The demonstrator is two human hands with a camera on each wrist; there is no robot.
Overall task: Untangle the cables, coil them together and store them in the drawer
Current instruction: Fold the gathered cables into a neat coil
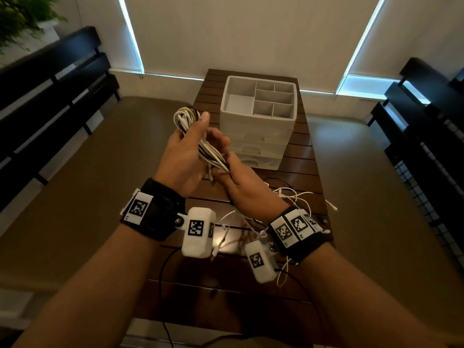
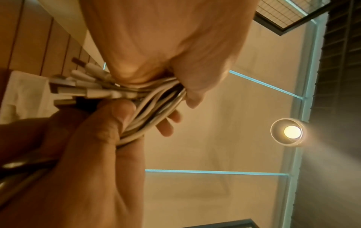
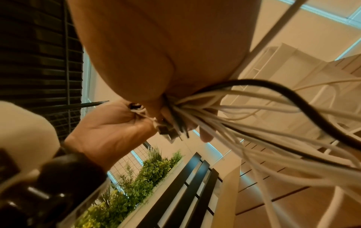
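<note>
Head view: both hands clutch bundled white and dark cables.

Drawer unit at far end of bench, cable bundle held above bench before it, loose cables on bench to right

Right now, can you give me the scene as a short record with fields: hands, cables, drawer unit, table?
left hand: grips the upper part of the coil
right hand: grips the coil's lower end
coil: white cables with some dark ones, looped, held above the table
plugs: several ends bunched together between the two hands
loose cables: white tails trail from the hands onto the table
drawer unit: white, on the table beyond the hands, drawers closed
top tray: divided compartments, nothing seen inside
</note>
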